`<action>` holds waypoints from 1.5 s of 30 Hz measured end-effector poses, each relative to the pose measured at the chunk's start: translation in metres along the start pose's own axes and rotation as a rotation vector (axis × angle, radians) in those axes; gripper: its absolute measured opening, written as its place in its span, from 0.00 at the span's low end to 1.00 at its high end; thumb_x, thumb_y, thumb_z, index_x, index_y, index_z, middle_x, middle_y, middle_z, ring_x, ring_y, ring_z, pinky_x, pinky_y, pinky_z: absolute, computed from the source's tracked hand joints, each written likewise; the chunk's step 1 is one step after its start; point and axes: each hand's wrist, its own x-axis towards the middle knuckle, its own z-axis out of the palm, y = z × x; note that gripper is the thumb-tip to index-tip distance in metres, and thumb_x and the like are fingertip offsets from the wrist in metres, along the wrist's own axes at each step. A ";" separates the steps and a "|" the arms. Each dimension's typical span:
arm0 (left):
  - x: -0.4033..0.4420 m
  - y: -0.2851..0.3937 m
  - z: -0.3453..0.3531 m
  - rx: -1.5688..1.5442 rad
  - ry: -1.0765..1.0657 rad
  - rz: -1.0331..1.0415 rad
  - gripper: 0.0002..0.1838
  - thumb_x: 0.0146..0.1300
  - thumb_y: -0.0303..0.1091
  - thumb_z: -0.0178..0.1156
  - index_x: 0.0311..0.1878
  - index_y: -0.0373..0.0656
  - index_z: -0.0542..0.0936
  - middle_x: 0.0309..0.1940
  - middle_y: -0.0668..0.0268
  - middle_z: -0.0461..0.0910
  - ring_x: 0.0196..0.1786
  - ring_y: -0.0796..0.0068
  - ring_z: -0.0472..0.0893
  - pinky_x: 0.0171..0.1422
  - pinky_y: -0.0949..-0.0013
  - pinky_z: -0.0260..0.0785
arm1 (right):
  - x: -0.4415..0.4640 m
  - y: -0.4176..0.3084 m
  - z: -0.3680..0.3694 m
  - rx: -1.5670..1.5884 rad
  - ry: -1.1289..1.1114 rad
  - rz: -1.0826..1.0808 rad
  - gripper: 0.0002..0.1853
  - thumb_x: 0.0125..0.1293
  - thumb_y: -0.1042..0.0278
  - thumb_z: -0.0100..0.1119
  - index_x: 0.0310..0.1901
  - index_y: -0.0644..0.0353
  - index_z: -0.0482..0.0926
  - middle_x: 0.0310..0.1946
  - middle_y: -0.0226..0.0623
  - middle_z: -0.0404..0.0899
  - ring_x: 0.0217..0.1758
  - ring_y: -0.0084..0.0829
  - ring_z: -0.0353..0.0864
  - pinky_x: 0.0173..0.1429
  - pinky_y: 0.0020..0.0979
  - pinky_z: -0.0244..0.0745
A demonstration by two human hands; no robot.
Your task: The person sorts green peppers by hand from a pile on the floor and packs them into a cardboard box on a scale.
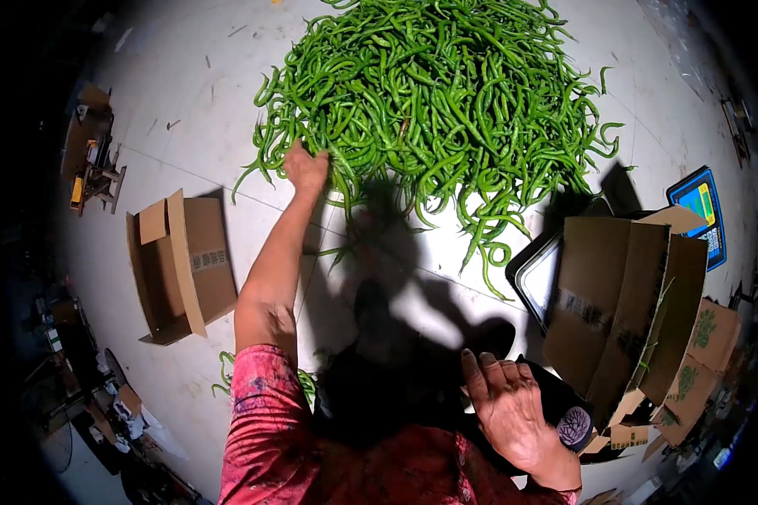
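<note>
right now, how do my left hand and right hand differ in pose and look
Your left hand is at the green chili pile's near edge; your right hand is well back from it. The left hand looks smaller in this view, the right hand larger. Both are bare.

The pale floor [198,118] carries a broad heap of green peppers [429,109], loose ones trailing off its near edge. An open box [209,282] lies to the left; a scale [541,282] sits to the right.
</note>
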 end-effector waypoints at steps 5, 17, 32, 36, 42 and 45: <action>0.019 -0.024 0.009 0.078 -0.180 -0.269 0.44 0.45 0.53 0.72 0.60 0.35 0.68 0.52 0.44 0.77 0.56 0.46 0.75 0.63 0.53 0.65 | 0.002 0.002 0.002 0.023 -0.080 0.005 0.31 0.53 0.71 0.54 0.62 0.72 0.67 0.49 0.55 0.76 0.46 0.43 0.78 0.51 0.41 0.73; 0.046 -0.061 0.036 -0.151 -0.535 -0.212 0.55 0.41 0.51 0.74 0.71 0.39 0.59 0.58 0.45 0.74 0.61 0.55 0.75 0.66 0.64 0.64 | 0.012 0.001 0.011 0.061 -0.136 0.047 0.31 0.54 0.71 0.57 0.62 0.69 0.68 0.51 0.53 0.75 0.46 0.46 0.78 0.51 0.44 0.71; 0.002 -0.040 0.039 -0.226 -0.269 -0.265 0.43 0.42 0.38 0.70 0.65 0.36 0.66 0.41 0.51 0.81 0.47 0.55 0.81 0.55 0.63 0.71 | 0.023 -0.001 0.002 0.068 -0.154 0.032 0.32 0.53 0.70 0.57 0.62 0.69 0.67 0.52 0.53 0.75 0.46 0.45 0.78 0.53 0.43 0.71; -0.034 -0.049 0.022 -0.197 -0.258 -0.310 0.39 0.43 0.35 0.68 0.63 0.35 0.68 0.40 0.50 0.82 0.47 0.54 0.81 0.54 0.62 0.71 | 0.024 0.001 -0.004 0.081 -0.163 0.029 0.32 0.53 0.69 0.57 0.62 0.70 0.68 0.52 0.54 0.74 0.46 0.46 0.78 0.52 0.43 0.72; -0.063 -0.011 -0.038 -0.869 -0.191 -0.318 0.21 0.51 0.20 0.59 0.51 0.39 0.73 0.37 0.68 0.77 0.39 0.76 0.75 0.45 0.73 0.69 | 0.012 0.003 0.007 0.053 -0.062 0.029 0.30 0.54 0.71 0.55 0.61 0.71 0.68 0.50 0.56 0.76 0.45 0.44 0.78 0.49 0.40 0.74; -0.072 0.014 -0.072 -0.792 -0.160 -0.213 0.18 0.53 0.20 0.58 0.49 0.40 0.73 0.35 0.69 0.75 0.37 0.78 0.74 0.45 0.74 0.68 | 0.008 0.002 0.003 0.000 -0.025 -0.004 0.31 0.52 0.72 0.55 0.60 0.73 0.69 0.49 0.56 0.77 0.44 0.43 0.79 0.49 0.39 0.74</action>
